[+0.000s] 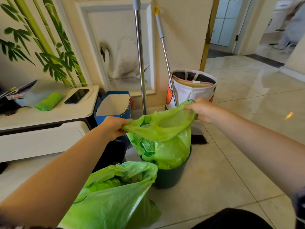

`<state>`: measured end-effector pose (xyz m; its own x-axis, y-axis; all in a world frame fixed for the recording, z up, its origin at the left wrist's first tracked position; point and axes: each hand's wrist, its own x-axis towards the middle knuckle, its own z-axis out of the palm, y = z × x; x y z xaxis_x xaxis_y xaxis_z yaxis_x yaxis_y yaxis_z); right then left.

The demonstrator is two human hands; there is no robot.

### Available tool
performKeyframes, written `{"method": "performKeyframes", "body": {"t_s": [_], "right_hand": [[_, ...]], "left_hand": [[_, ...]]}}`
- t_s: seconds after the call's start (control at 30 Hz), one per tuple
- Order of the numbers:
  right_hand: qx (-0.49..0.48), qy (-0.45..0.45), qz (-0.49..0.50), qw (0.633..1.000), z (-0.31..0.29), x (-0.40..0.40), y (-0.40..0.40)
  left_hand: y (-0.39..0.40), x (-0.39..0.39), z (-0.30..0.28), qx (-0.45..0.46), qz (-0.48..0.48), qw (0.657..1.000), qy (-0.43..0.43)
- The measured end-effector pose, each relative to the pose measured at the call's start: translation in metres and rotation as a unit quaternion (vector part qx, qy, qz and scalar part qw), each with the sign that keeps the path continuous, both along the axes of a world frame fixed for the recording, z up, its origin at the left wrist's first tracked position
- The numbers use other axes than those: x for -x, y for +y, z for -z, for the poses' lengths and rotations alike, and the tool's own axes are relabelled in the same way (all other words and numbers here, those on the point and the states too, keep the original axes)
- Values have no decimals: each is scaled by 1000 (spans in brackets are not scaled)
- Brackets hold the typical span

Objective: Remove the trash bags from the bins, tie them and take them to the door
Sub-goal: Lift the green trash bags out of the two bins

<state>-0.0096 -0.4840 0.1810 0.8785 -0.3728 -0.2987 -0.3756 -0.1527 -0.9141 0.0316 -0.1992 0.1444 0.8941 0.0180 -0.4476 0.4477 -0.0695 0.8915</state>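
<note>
A green trash bag (165,146) with lime prints is half out of a dark green bin (168,177) on the tiled floor. My left hand (113,128) grips the bag's left rim, and my right hand (200,109) grips its right rim, stretching the mouth wide above the bin. A second green trash bag (112,195), full and with its mouth open, lies in the foreground just in front of the bin. A dark bin (113,151) stands left of the green bin, mostly hidden behind my left arm.
A blue paper bag (113,103), two metal poles (140,63) and a white fabric basket (194,90) stand by the wall behind the bins. A low white cabinet (49,129) on the left holds a phone (76,96) and a roll of green bags (48,102). A doorway (231,30) opens far right.
</note>
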Motion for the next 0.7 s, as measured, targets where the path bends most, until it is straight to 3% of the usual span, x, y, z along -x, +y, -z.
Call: {"method": "performKeyframes", "body": {"t_s": [0.27, 0.7], "right_hand": [[-47, -183, 72, 979, -43, -4, -7], [-61, -315, 128, 938, -126, 70, -13]], "left_hand": [[-7, 1, -55, 110, -74, 974, -184], [-3, 57, -138, 184, -53, 949, -252]]}}
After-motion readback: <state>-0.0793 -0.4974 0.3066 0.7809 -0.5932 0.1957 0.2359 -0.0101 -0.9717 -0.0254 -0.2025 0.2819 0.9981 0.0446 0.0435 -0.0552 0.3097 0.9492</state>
